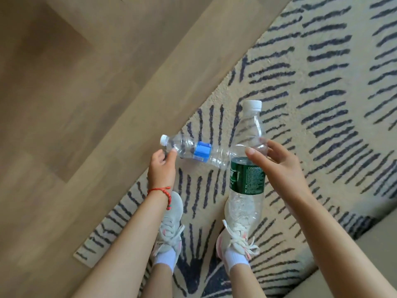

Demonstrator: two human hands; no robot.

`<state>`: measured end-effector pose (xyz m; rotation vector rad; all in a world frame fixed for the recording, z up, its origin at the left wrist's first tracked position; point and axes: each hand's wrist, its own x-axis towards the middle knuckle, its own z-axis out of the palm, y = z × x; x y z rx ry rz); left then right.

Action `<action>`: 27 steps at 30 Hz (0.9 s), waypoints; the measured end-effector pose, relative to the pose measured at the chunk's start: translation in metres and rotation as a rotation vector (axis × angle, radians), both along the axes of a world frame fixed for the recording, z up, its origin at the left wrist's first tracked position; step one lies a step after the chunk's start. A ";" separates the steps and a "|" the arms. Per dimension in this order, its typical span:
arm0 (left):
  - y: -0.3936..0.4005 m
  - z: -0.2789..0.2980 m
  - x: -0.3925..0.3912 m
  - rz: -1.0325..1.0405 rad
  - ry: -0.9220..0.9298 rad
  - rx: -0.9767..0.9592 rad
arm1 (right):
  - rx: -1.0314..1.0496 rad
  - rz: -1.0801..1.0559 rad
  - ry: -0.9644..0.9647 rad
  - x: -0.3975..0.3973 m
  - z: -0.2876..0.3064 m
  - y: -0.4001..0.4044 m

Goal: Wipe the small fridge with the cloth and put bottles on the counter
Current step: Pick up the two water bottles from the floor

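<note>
Head view: clear blue-labelled bottle [193, 152], larger green-labelled bottle [247, 164], both white-capped.

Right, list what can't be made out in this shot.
Head view only:
- Fridge, cloth and counter: out of frame.
- Green-label bottle: label text too small; right hand covers its far side.
- Blue-label bottle: neck hidden by left hand fingers; print blurred.
- Water level in either bottle: unclear through the plastic.

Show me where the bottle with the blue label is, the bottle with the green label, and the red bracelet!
Blue-label bottle [202, 154], head view, on its blue label.
Green-label bottle [245, 179], head view, on its green label.
Red bracelet [160, 190], head view, on the cord across the left wrist.
</note>
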<state>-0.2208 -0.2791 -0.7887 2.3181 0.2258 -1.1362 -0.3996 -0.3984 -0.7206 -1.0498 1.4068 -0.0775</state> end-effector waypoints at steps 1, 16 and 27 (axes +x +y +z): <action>0.001 -0.013 0.001 0.035 0.019 0.038 | -0.003 0.022 0.007 -0.001 -0.011 -0.001; -0.008 -0.095 -0.014 0.456 0.288 -0.078 | -0.020 0.154 -0.021 0.008 -0.082 -0.009; -0.009 -0.100 -0.009 0.580 0.252 -0.232 | -0.045 0.125 -0.033 0.013 -0.084 0.000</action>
